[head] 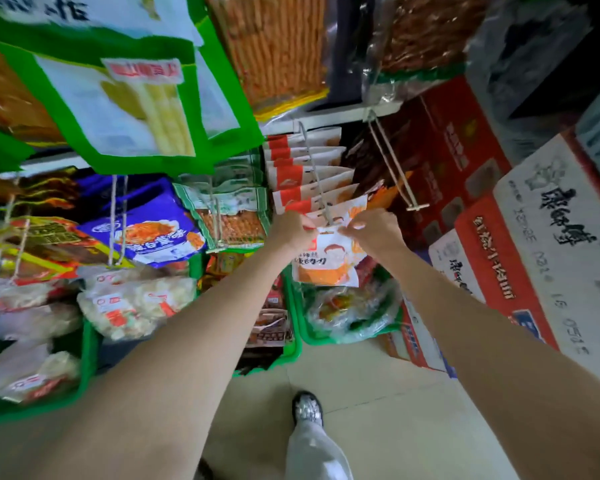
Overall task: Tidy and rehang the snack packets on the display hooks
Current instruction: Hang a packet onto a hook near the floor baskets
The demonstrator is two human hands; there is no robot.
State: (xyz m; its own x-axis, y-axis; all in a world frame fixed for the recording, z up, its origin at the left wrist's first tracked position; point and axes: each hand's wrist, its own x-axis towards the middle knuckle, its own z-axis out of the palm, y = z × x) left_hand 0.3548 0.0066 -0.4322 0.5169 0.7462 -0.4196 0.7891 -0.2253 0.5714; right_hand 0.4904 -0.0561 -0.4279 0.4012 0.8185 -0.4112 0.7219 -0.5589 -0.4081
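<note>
Both your hands are up at the tip of the display hook (pixel 317 174), pinching the top edge of one orange-and-white snack packet (pixel 326 259). Your left hand (pixel 291 228) grips the packet's upper left corner with curled fingers; your right hand (pixel 374 230) pinches the upper right corner between thumb and fingertips. The packet hangs below your hands, its top right at the hook's front end; you cannot tell from here whether its hole is already over the wire.

Behind it on the same hook sits a row of matching packets (pixel 305 161), stacked back toward the shelf rail. Just to the right, a second hook (pixel 394 164) juts out in front of dark packets. To the left hang green-edged packets (pixel 229 209) and a purple packet (pixel 146 223). Below are green baskets (pixel 293 351) holding bagged goods. On your right stand stacked red-and-white cartons (pixel 541 244). Beneath your arms, one shoe (pixel 307 408) and a grey trouser leg show on the pale tiled floor (pixel 395 410).
</note>
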